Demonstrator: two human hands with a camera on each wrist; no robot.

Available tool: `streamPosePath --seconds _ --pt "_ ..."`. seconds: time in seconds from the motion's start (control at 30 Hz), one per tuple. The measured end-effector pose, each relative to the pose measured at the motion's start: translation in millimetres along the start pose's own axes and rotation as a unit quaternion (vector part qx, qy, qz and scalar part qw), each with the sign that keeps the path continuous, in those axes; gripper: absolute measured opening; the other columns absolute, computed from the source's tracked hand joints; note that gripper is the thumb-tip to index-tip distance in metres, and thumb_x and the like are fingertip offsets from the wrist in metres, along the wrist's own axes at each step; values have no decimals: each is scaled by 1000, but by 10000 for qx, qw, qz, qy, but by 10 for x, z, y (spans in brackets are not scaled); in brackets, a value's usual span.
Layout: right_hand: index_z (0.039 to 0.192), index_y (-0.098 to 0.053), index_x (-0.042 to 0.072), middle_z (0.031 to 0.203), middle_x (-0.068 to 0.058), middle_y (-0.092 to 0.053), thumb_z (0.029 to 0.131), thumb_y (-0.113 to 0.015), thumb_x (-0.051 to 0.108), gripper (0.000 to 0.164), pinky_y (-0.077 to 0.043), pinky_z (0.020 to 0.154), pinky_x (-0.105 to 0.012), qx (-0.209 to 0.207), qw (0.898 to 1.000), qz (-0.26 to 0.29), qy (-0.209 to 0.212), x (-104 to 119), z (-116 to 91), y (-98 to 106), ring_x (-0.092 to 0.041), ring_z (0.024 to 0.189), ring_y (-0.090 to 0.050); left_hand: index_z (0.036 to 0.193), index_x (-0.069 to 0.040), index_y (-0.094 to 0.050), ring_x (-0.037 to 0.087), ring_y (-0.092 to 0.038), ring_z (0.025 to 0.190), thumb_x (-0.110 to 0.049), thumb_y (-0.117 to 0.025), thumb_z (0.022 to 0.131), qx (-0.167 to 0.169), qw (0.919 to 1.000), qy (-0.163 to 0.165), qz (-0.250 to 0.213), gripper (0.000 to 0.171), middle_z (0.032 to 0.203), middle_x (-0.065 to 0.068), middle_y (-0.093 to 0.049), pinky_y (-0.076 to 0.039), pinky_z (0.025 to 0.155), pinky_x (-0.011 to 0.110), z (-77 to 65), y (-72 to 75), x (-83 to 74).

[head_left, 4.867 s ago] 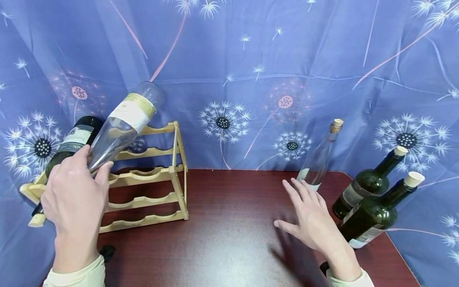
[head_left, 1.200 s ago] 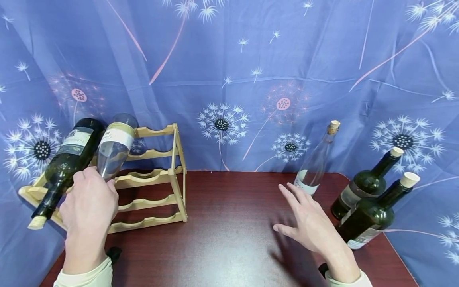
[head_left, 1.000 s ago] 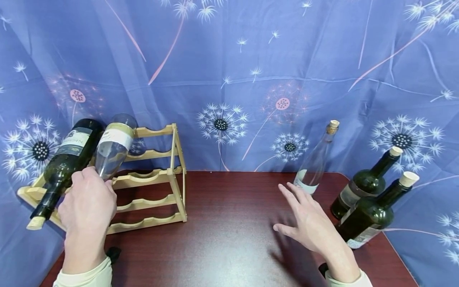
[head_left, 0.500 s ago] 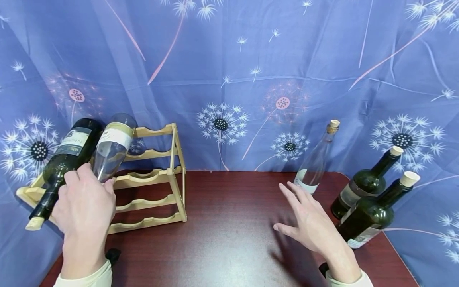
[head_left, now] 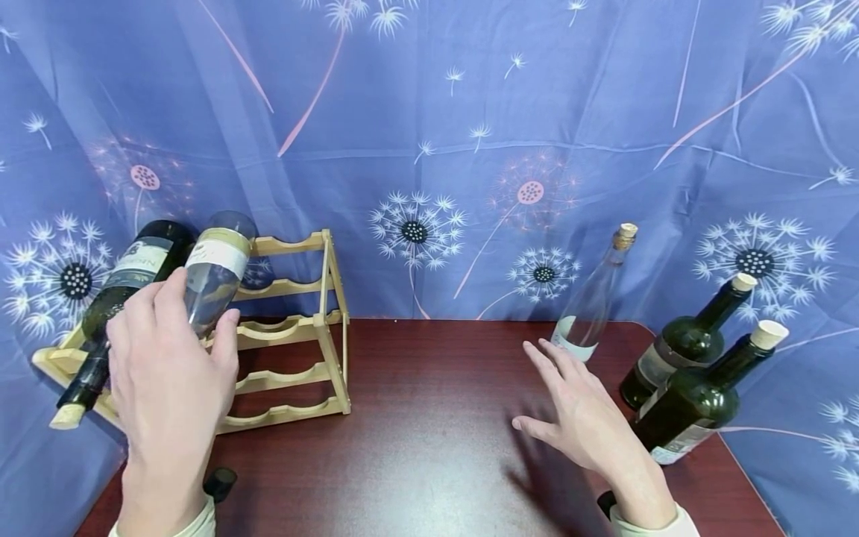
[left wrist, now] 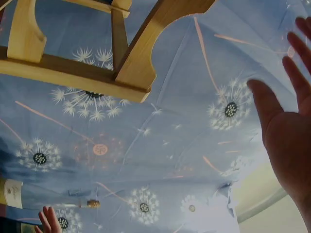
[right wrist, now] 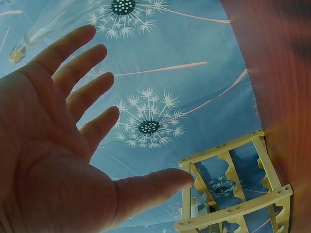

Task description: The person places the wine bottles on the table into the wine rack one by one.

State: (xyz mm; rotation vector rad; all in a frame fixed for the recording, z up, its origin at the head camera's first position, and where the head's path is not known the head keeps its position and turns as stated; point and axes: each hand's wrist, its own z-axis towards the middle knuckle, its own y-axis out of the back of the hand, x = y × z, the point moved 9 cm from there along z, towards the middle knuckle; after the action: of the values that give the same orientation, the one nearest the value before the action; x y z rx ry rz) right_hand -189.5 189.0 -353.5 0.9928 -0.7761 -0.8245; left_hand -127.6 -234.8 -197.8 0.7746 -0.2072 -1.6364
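My left hand point(head_left: 171, 365) is above the wooden wine rack point(head_left: 322, 328), fingers spread and thumb apart, covering the neck of a clear bottle point(head_left: 218, 261) with a white and gold label. In the left wrist view that hand point(left wrist: 286, 126) has nothing in its grasp. The clear bottle lies tilted on the rack's top tier, base toward the curtain. Beside it on the left lies a dark green bottle point(head_left: 141, 265), its cork pointing toward me. My right hand point(head_left: 580, 410) hovers over the table with fingers extended, in front of a corked clear bottle point(head_left: 593, 306).
Two dark green corked bottles point(head_left: 687, 347) stand at the table's right side. A blue dandelion-print curtain point(head_left: 416, 112) hangs behind the dark red tabletop point(head_left: 416, 447). The rack has further scalloped rails below the top tier.
The clear bottle has been lowered from a raised tilt onto the rack, beside the dark one. My left hand has since loosened from its neck and spread. The right hand stays almost still.
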Motion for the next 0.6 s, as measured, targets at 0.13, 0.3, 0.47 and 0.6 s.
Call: streamPosePath --seconds 0.13,0.3,0.47,0.6 --pt "154 -19 27 153 -9 -28 71 -74 62 106 -35 99 -57 0 10000 14 -12 -2 3 2 -34 135 -32 140 -6 -47 47 -42 115 -23 -74 82 114 9973 -651 -312 66 133 21 -47 -36 89 58 -14 -49 -148" --pt "154 -21 26 152 -10 -30 70 -75 62 106 -36 99 -56 -71 10000 4 32 5 7 6 -34 135 -32 143 -9 -45 44 -42 119 -31 -74 80 471 9873 -1324 -735 72 135 20 -47 -34 96 55 -63 -154 -349" --pt "154 -22 25 151 -11 -31 69 -76 61 106 -36 99 -56 -121 9999 -31 67 8 7 4 -34 135 -33 144 -13 -44 39 -42 124 -38 -74 78 770 9750 -1841 -980 77 140 15 -45 -33 100 52 -135 -263 -528" --pt "154 -22 25 151 -11 -31 68 -77 59 107 -36 99 -57 -130 9999 -11 70 5 9 -4 -34 134 -33 147 -15 -41 36 -40 129 -43 -75 77 1204 9628 -2157 -1093 82 145 12 -42 -31 104 50 -227 -404 -633"
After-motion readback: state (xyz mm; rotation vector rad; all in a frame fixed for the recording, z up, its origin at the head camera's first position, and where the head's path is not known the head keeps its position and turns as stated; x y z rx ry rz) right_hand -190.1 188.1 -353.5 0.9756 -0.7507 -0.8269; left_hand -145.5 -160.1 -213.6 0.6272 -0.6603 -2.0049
